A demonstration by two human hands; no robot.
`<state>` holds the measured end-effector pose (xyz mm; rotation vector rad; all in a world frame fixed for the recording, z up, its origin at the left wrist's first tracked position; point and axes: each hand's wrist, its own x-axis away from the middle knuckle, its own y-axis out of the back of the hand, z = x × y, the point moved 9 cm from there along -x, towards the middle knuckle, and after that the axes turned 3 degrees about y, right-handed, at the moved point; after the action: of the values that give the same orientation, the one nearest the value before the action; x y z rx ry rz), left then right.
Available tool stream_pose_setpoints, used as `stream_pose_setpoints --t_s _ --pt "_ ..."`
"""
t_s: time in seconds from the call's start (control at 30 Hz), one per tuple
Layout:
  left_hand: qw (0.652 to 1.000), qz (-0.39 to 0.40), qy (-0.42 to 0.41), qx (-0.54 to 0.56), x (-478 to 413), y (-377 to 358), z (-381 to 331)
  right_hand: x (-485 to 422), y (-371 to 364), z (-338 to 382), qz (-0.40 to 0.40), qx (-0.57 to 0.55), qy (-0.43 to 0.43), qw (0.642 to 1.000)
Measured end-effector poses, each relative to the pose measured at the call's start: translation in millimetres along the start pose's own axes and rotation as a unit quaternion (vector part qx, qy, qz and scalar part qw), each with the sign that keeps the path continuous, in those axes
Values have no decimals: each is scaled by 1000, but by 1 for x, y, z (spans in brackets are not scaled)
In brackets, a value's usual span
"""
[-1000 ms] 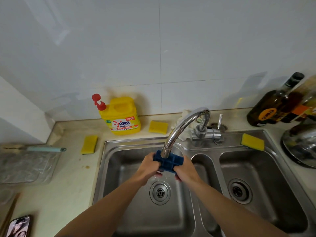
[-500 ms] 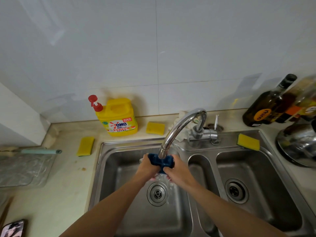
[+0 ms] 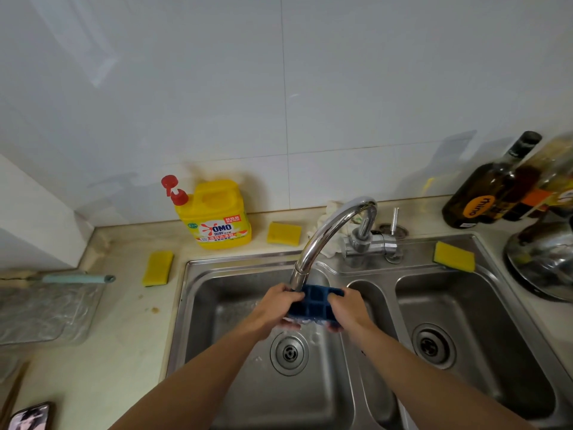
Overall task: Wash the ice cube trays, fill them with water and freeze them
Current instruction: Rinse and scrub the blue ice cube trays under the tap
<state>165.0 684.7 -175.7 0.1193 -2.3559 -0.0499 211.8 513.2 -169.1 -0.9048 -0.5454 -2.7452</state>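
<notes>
White wall tiles back a steel double sink [image 3: 248, 262] set in a pale worktop [image 3: 124, 336], where a dark blue ice cube tray [image 3: 316, 305] is held over the left basin, just under the mouth of the curved tap [image 3: 331, 231] and above the drain [image 3: 289, 352]. The left hand [image 3: 274, 310] grips one short end and the right hand [image 3: 348, 308] the other, fingers of both curled round the edges and clamped on it, cells facing up. What looks like water glints at its lower edge. Small and light, the tray is probably soft plastic or silicone and, being wet, likely slick and apt to twist; the two short ends, thumbs on the rim and fingers beneath, seem the safest hold, more so once the cells carry water. A yellow detergent bottle [image 3: 217, 215] stands behind the sink, yellow sponges [image 3: 283, 232] lie around its rim, dark glass bottles [image 3: 486, 193] crowd the right corner, and a phone [image 3: 29, 415] rests at the worktop's near left edge.
</notes>
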Motion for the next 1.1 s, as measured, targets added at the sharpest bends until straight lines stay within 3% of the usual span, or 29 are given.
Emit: stream_pose_setpoints --t_s 0.2,0.37,0.47,0.67,0.9,1.1 --pt "997 -52 50 13 1 9 10 9 -25 17 52 98 56 992" --pt "995 -98 10 -6 1 22 1 8 -26 20 68 116 54 989" --pt "996 -78 -15 -39 2 23 -3 4 -22 14 73 104 33 991" --pt "993 -2 9 -118 3 19 1 1 -16 10 70 102 24 992" --pt "993 -103 -14 -62 0 25 -8 4 -17 23 55 68 57 995" --pt "985 -166 -27 -33 5 38 -11 16 -28 29 118 50 89 988"
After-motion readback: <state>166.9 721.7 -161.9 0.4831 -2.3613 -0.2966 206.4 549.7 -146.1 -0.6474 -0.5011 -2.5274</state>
